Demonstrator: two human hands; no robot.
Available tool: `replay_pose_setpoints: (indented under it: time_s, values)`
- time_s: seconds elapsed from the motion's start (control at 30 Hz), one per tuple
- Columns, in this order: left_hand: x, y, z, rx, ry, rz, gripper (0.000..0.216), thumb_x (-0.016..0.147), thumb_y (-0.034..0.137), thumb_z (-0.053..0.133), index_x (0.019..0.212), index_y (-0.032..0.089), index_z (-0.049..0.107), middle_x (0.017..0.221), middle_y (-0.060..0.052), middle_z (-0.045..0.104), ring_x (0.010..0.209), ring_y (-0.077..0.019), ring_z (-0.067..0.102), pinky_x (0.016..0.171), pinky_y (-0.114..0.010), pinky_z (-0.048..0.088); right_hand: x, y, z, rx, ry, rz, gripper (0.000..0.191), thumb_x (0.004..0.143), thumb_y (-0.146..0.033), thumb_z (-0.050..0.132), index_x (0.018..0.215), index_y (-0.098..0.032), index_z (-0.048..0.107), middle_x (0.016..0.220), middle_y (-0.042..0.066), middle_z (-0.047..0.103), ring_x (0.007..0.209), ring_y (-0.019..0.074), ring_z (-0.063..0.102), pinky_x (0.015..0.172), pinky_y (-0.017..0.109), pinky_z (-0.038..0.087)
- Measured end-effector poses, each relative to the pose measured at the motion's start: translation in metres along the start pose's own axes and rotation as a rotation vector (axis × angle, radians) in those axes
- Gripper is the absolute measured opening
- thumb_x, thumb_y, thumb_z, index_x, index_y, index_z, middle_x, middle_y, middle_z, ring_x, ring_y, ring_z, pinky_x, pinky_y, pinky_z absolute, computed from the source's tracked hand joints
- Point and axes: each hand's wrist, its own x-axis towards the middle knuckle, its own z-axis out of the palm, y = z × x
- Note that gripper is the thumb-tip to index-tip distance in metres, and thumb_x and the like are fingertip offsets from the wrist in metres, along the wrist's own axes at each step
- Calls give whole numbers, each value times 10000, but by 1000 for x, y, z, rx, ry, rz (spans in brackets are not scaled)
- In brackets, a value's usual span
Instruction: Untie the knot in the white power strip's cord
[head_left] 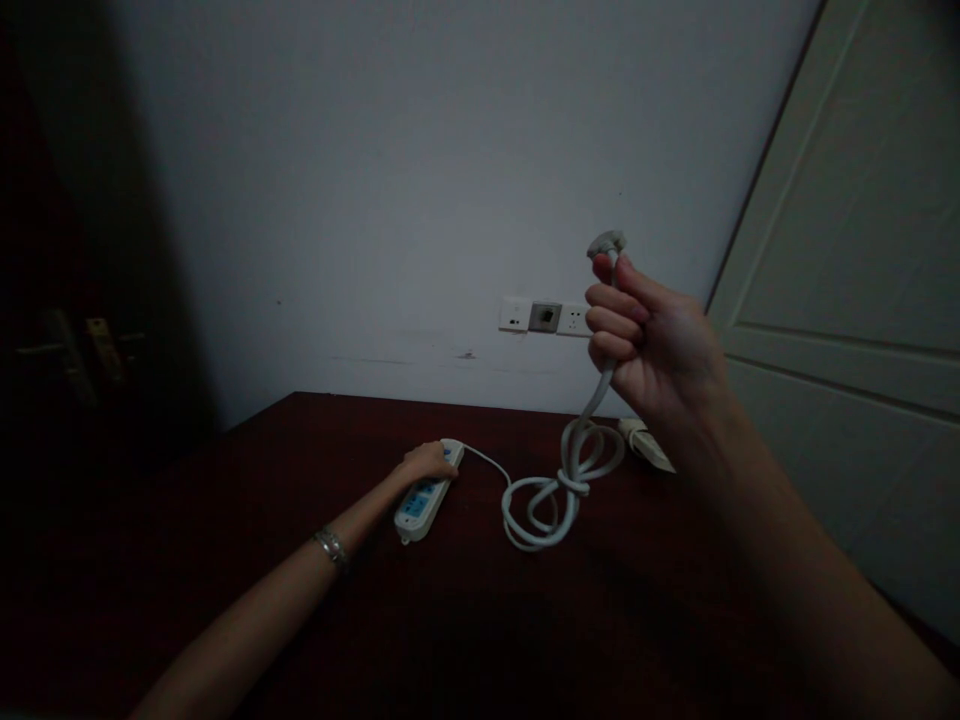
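Right hand [660,340] holding plug [606,243], left hand [429,461] on power strip [420,508]

At seven o'clock we see a long white plastic power strip [424,503] with a blue socket face; at five, a looped white cable [574,483]; at two, a greyish-white plug [606,243]; at six, a flat dark-red tabletop [480,600].
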Motion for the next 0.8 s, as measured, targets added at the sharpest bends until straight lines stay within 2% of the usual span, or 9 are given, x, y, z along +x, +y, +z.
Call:
replay_pose_setpoints:
  time_s: [0.27,0.4,0.5,0.53,0.57,0.6,0.67,0.7,0.8]
  values:
    - [-6,2,9,13,-1,-8,683,638,402,653,1232,122,464,1244,-213,533,1113,-343,534,821,-361,451,0,11,0,50,-45,27,173,901,-283,472,765,-192,527,438,-110,199,317,29,141,282,148,89]
    - [-21,20,-6,-19,78,59,629,712,393,618,1226,65,465,1242,-260,506,1127,-377,505,875,-433,423,1,18,-4,77,-65,30,146,883,-275,514,763,-193,512,441,-110,196,315,29,149,282,144,98]
    - [-45,45,-34,-139,203,268,507,883,448,383,1307,171,401,1342,-130,457,1223,-231,436,973,-327,370,5,26,-8,102,-45,2,140,874,-280,532,768,-193,502,444,-111,202,315,29,159,281,137,113]
    - [-56,54,-44,-330,241,452,480,894,431,381,1282,154,437,1324,-125,479,1210,-214,446,980,-313,364,7,29,-10,111,-31,-14,140,868,-283,541,769,-194,497,445,-112,205,315,29,162,281,135,118]
    - [-66,63,-53,-496,180,620,444,898,419,389,1241,153,484,1290,-113,516,1175,-204,475,968,-314,377,10,32,-12,120,-14,-34,142,862,-286,550,769,-195,493,445,-113,209,315,29,164,280,133,122]
    - [-76,71,-60,-606,59,751,413,891,402,417,1210,158,513,1246,-99,554,1128,-198,510,940,-315,399,13,35,-14,130,4,-58,145,857,-290,557,770,-196,489,446,-113,213,315,29,165,278,131,125]
    - [-93,85,-66,-690,-175,924,439,830,368,543,1213,156,509,1140,-84,614,1016,-191,568,853,-300,442,19,39,-20,155,46,-112,143,860,-290,549,771,-197,486,446,-113,221,315,29,167,277,127,131]
    - [-99,90,-66,-673,-219,972,497,759,361,638,1196,156,518,1090,-75,631,958,-188,582,800,-283,455,22,41,-24,168,69,-140,140,866,-283,536,770,-196,484,447,-112,226,316,29,168,278,123,133]
    - [-103,99,-56,-588,-138,997,373,700,322,691,1012,131,616,898,-46,657,789,-155,580,703,-256,445,31,44,-42,184,146,-211,135,869,-243,518,753,-195,468,455,-109,248,323,26,180,288,114,153]
